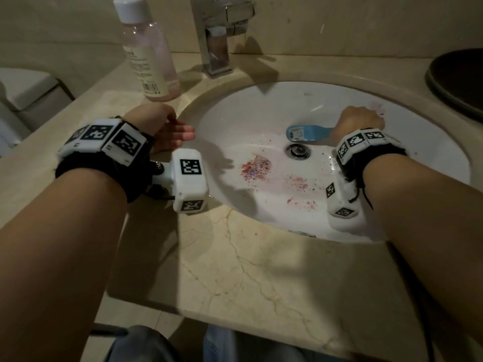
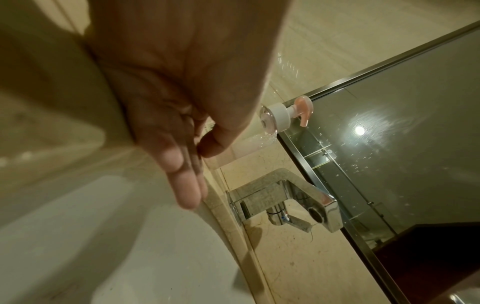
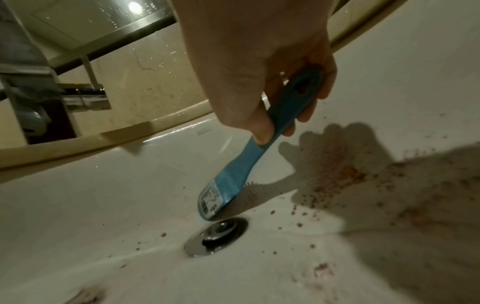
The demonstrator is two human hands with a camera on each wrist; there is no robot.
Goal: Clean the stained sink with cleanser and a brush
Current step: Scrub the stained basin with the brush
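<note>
The white sink (image 1: 261, 105) carries a reddish speckled stain (image 1: 256, 167) left of the drain (image 1: 298, 150) and more specks toward the front. My right hand (image 1: 358, 121) grips the handle of a blue brush (image 1: 308, 132) inside the bowl. In the right wrist view the blue brush (image 3: 233, 174) points its bristled head down beside the drain (image 3: 217, 236), with the stain (image 3: 337, 176) to its right. My left hand (image 1: 167, 131) rests open on the counter at the sink's left rim, its fingers (image 2: 182, 174) straight and holding nothing. A clear pink cleanser bottle (image 1: 149, 53) stands behind it.
A chrome faucet (image 1: 217, 35) stands at the back of the beige marble counter (image 1: 248, 270). A dark round bowl (image 1: 460, 79) sits at the far right. A mirror (image 2: 389, 144) and a pump dispenser (image 2: 285, 117) show in the left wrist view.
</note>
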